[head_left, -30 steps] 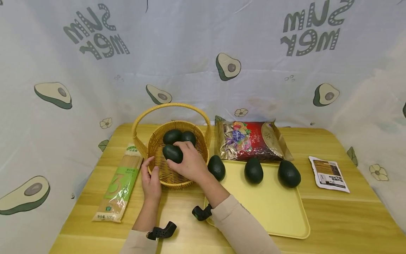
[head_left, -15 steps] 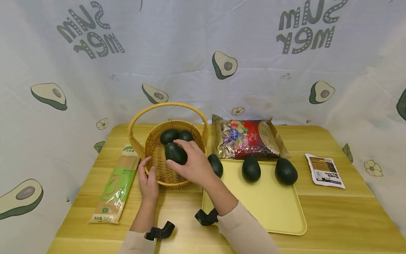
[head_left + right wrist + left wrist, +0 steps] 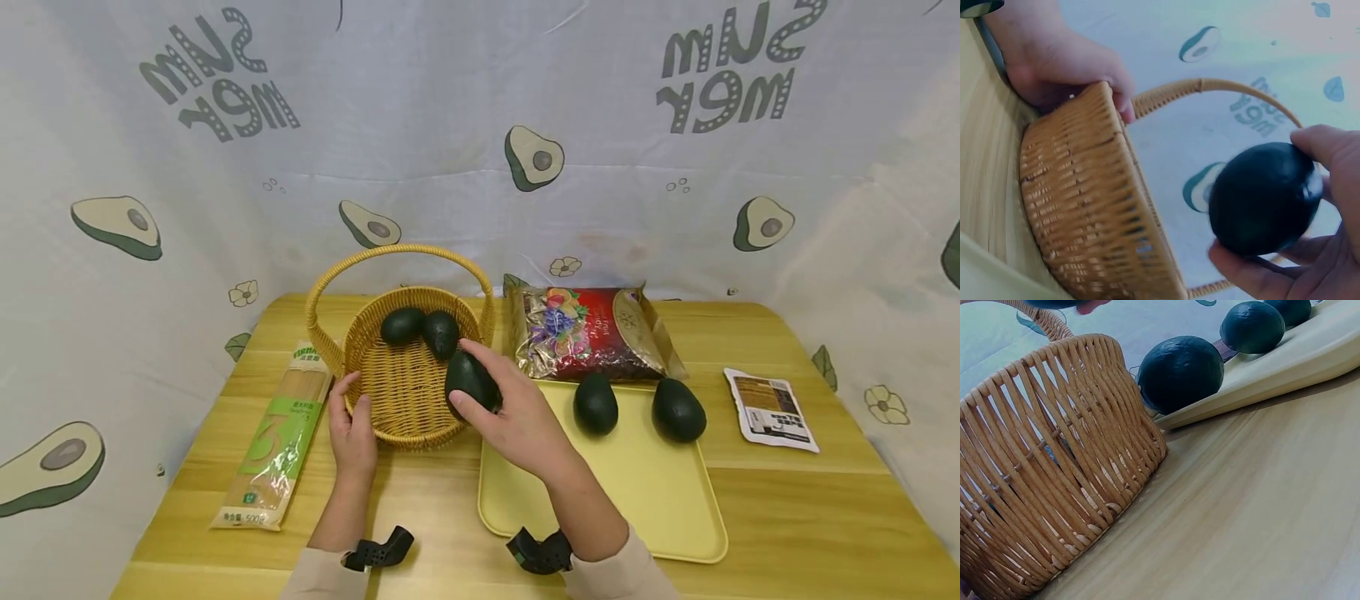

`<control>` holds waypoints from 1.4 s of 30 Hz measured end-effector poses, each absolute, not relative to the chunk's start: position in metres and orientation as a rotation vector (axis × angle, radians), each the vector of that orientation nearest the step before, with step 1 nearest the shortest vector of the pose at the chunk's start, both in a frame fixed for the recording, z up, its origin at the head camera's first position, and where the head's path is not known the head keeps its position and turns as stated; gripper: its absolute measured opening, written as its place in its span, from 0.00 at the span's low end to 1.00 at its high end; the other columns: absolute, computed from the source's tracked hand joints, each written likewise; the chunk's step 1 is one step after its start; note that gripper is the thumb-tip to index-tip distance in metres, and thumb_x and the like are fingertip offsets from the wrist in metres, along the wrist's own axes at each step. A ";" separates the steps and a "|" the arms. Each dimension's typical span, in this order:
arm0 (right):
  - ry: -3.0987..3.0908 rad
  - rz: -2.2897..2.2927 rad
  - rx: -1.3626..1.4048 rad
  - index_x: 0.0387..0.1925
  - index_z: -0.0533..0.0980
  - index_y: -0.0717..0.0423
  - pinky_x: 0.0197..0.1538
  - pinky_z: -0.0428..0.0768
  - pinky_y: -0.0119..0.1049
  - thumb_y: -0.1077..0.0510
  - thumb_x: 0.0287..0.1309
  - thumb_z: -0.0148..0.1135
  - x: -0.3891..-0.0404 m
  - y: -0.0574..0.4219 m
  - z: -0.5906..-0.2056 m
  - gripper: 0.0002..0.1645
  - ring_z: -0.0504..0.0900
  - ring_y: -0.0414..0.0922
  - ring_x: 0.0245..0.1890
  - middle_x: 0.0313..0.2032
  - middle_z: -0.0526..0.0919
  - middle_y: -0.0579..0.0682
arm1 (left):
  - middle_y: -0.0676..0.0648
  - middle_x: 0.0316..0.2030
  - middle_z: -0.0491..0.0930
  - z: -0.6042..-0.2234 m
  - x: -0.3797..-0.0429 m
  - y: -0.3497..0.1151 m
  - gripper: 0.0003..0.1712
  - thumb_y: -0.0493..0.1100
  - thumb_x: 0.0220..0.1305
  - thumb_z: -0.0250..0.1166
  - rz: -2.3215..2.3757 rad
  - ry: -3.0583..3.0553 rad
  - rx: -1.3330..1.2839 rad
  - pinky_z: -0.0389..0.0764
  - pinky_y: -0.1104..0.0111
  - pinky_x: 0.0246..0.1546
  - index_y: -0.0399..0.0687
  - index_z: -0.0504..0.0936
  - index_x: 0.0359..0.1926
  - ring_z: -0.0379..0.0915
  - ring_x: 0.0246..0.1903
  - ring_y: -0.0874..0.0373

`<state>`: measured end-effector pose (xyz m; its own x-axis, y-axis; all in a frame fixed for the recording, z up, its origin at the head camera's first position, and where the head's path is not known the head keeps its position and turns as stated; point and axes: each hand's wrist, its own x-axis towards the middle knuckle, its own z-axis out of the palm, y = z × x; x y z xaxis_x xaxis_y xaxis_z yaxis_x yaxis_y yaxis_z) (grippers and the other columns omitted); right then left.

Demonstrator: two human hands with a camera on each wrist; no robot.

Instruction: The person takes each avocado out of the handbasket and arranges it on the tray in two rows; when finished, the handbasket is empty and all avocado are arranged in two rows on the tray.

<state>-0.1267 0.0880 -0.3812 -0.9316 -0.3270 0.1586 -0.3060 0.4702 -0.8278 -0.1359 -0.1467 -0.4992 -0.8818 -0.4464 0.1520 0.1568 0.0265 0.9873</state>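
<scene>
My right hand grips a dark green avocado between thumb and fingers, over the right front rim of the yellow wicker basket. In the right wrist view that avocado is raised beside the basket. My left hand holds the basket's left front rim, thumb at the edge. Inside the basket lie two avocados, one on the left and one on the right. A row of avocados rests on the yellow tray; the nearest one is hidden behind my right hand in the head view.
The yellow tray stands right of the basket, bearing a middle avocado and a right one. Behind it lies a red and gold candy bag. A spaghetti pack lies left, a small white pouch far right.
My right hand has lifted the avocado from inside the basket and carried it right to the rim. The right avocado in the basket is now uncovered and points forward. My left hand stays at the rim.
</scene>
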 end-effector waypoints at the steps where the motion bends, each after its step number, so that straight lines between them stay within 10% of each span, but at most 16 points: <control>1: 2.666 -1.485 -0.578 0.73 0.64 0.25 0.53 0.83 0.51 0.43 0.67 0.66 -0.125 0.091 -0.381 0.37 0.79 0.53 0.60 0.70 0.71 0.48 | 0.42 0.76 0.59 -0.499 -0.136 -0.147 0.23 0.36 0.75 0.48 -1.908 -1.890 0.294 0.45 0.47 0.76 0.36 0.67 0.68 0.43 0.79 0.50; 24: 2.277 -1.434 -0.523 0.77 0.58 0.43 0.41 0.86 0.41 0.55 0.71 0.59 -0.123 0.150 -0.394 0.38 0.85 0.53 0.47 0.68 0.67 0.67 | 0.41 0.74 0.61 -0.503 -0.137 -0.144 0.22 0.34 0.75 0.48 -1.902 -1.886 0.274 0.51 0.51 0.73 0.36 0.68 0.67 0.49 0.76 0.51; 42: 2.246 -1.052 -0.630 0.70 0.67 0.46 0.32 0.77 0.36 0.42 0.54 0.75 -0.117 0.150 -0.410 0.44 0.81 0.41 0.24 0.45 0.83 0.52 | 0.44 0.76 0.59 -0.499 -0.137 -0.148 0.24 0.37 0.75 0.48 -1.915 -1.895 0.276 0.47 0.48 0.75 0.35 0.66 0.68 0.45 0.78 0.51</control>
